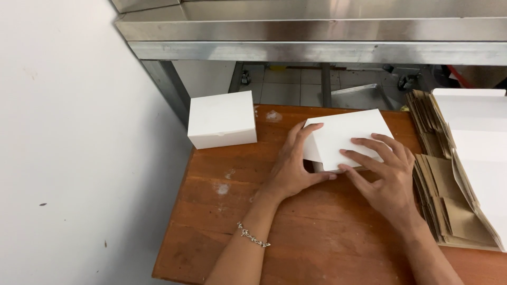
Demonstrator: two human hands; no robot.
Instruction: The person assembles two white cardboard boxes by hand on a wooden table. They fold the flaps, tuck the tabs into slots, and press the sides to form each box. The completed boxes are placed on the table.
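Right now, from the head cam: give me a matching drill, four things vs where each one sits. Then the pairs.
Things:
1. closed white box
2. white box being folded
3. stack of flat brown and white blanks
4. steel counter edge

Places:
A. right edge of the wooden table
B. under the left hand and right hand
C. across the top, above the table
D. back left corner of the table, near the wall

Pairs: 1-D, 2-B, 3-A, 4-C
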